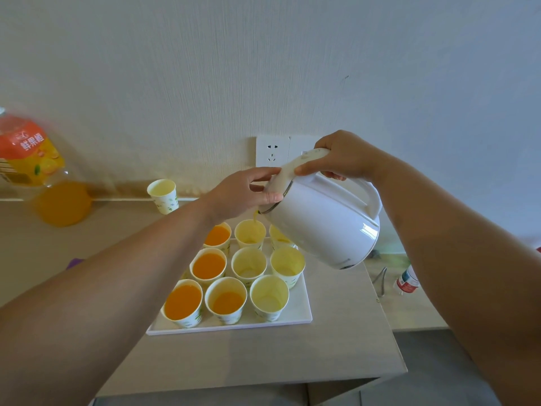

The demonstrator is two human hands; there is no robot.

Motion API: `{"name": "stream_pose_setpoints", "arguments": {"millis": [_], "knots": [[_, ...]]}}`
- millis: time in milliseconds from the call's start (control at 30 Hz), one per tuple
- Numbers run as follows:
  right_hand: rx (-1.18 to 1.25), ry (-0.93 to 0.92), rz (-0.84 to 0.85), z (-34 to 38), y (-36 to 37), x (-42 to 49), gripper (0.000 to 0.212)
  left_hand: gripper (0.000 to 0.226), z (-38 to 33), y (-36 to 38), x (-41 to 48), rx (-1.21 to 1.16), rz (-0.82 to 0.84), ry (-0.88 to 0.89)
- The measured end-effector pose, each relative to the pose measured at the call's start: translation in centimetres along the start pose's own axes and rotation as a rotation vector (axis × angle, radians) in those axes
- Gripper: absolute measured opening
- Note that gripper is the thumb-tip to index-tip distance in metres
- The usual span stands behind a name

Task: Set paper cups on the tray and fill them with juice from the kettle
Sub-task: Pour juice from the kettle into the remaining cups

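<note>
Could overshoot the back middle cup (250, 233): only a thin stream of juice (256, 215), off a steeply tipped kettle (322, 221), but apt to surge if tipped further, splashing the tray (306, 316) or the empty neighbours. Could also slip the lid (288, 174), pinched at its front edge between left hand (241, 193) fingers and thumb. Held white and glossy, spout down-left, above the tray's back row, handle wrapped tight by the right hand (344, 159). Below: nine cups (208, 266), left column full, front middle part-filled, the rest empty. Farther out on the worktop (336, 341), a spare cup (164, 196) and a blurred juice bottle (33, 168).
</note>
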State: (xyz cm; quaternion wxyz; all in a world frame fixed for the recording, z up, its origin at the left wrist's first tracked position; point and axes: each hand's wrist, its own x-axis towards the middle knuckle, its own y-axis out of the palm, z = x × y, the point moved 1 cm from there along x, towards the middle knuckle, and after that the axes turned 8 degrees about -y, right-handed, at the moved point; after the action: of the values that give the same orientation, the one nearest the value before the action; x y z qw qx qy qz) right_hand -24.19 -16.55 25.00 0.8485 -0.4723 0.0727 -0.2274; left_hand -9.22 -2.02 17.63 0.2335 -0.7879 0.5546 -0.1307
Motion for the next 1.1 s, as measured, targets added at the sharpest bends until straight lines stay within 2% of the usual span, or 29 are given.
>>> {"name": "stream_pose_setpoints", "arguments": {"millis": [1100], "knots": [[-0.091, 0.013, 0.039, 1.3, -0.8, 0.2, 0.039, 0.049, -0.5, -0.1, -0.4, -0.061, 0.005, 0.021]]}}
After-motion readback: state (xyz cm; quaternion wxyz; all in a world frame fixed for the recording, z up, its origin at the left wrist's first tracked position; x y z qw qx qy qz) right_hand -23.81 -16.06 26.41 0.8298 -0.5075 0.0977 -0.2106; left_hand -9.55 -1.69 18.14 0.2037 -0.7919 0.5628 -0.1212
